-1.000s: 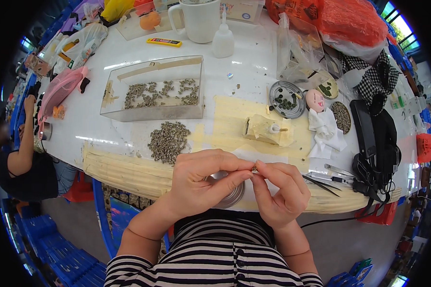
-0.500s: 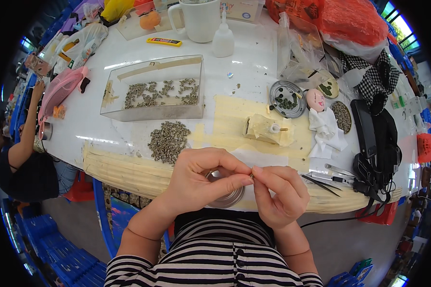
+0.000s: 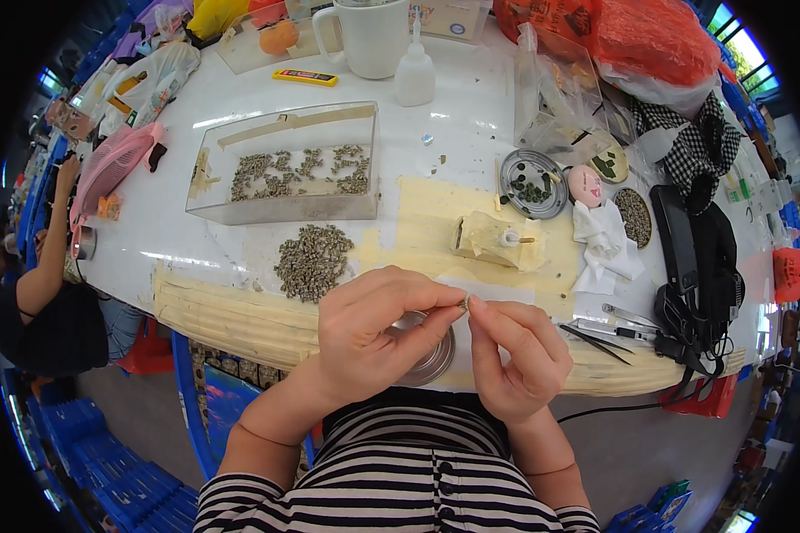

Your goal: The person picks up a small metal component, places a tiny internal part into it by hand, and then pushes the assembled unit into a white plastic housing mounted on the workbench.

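Note:
My left hand (image 3: 373, 324) and my right hand (image 3: 523, 355) meet at the fingertips over the near table edge. Between them is a tiny metallic piece (image 3: 464, 304), pinched by my left thumb and forefinger and touched by the right fingertips. Its exact kind is too small to make out. Partly hidden under my left hand is a round metal dish (image 3: 437, 360). Just beyond that hand lies a pile of small metal pieces (image 3: 313, 262). Similar pieces lie inside a clear plastic box (image 3: 284, 213) farther back.
A taped block with a small peg (image 3: 498, 242) stands beyond my right hand. To its right are a round dish of dark green bits (image 3: 533, 184), crumpled tissue (image 3: 606, 244) and tweezers (image 3: 596, 342). A white squeeze bottle (image 3: 414, 75) stands farther back. Another person's arm (image 3: 49, 258) rests at far left.
Both hands' fingertips have risen slightly away from me, and the tiny piece between them shows more plainly. The left hand has tilted a little. The things on the table stay put.

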The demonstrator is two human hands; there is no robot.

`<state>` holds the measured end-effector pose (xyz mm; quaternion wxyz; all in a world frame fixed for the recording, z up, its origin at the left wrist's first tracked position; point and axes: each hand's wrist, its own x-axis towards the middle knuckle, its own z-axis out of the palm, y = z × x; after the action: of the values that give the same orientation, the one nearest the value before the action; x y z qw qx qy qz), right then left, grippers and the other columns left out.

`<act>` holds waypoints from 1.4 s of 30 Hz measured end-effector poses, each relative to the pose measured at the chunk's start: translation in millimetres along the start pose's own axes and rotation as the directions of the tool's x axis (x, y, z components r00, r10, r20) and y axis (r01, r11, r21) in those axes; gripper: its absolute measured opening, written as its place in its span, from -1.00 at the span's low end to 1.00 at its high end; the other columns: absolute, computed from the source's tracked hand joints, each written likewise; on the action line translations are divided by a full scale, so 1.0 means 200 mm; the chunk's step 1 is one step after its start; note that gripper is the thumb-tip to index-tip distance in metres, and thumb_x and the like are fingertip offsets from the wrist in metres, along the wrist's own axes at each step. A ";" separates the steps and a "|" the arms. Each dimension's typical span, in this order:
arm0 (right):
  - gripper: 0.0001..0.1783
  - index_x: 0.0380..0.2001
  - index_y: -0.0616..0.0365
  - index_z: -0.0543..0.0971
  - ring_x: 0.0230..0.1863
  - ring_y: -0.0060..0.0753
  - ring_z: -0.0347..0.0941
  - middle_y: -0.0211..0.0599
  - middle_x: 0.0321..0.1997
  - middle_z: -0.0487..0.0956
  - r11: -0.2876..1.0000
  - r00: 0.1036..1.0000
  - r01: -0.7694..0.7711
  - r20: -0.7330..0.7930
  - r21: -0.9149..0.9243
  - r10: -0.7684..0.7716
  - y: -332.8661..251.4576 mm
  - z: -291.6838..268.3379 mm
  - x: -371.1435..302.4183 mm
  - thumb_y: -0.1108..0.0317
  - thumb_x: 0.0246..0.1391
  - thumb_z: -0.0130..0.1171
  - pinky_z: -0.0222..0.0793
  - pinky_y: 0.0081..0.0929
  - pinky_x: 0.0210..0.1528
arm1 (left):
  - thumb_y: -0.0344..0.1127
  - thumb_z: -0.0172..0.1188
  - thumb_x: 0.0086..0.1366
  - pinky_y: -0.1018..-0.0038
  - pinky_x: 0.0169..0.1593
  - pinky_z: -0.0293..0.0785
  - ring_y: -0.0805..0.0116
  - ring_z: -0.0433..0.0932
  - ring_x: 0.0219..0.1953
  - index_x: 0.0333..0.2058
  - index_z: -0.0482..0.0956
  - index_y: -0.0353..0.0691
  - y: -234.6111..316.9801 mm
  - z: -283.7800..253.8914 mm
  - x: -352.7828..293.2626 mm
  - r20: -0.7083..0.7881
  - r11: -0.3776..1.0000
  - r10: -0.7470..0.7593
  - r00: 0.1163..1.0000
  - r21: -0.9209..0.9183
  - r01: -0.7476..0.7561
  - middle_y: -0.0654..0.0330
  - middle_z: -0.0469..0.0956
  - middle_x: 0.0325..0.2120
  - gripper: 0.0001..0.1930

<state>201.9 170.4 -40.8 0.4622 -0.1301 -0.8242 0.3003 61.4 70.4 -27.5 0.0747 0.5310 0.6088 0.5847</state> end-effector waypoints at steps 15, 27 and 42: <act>-0.80 -0.30 0.18 0.67 -0.34 -0.34 0.42 -0.32 -0.33 0.57 0.929 0.996 -0.093 -0.047 -0.359 0.082 0.09 -0.17 0.22 0.57 -0.08 0.36 0.32 -0.45 -0.33 | -0.61 0.36 0.06 0.51 -0.39 0.51 0.33 0.62 -0.46 -0.35 0.66 -0.34 0.00 0.02 0.01 -0.034 0.999 -0.037 0.999 0.018 0.038 0.10 0.64 -0.48 -0.85; -0.83 -0.37 0.15 0.66 -0.30 -0.31 0.41 -0.34 -0.35 0.56 0.941 0.995 -0.092 -0.004 -0.325 0.096 0.13 -0.14 0.23 0.53 -0.10 0.40 0.32 -0.44 -0.26 | -0.61 0.36 0.08 0.53 -0.38 0.55 0.35 0.63 -0.45 -0.32 0.66 -0.36 -0.01 0.02 0.01 -0.044 0.999 -0.033 0.998 0.040 0.034 0.08 0.63 -0.44 -0.85; -0.92 -0.29 0.28 0.53 -0.23 -0.30 0.50 -0.16 -0.25 0.61 0.963 0.980 -0.153 -0.094 0.222 0.177 0.03 -0.11 0.11 0.49 0.18 0.17 0.42 -0.44 -0.17 | -0.59 0.37 0.08 0.51 -0.35 0.49 0.31 0.59 -0.44 -0.32 0.64 -0.33 0.00 0.01 0.01 -0.006 0.997 0.003 1.000 0.083 -0.002 0.11 0.63 -0.45 -0.84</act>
<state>207.9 195.0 -20.7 0.4929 -0.1649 -0.7458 0.4168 62.6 73.5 -27.8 0.0502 0.5326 0.6321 0.5606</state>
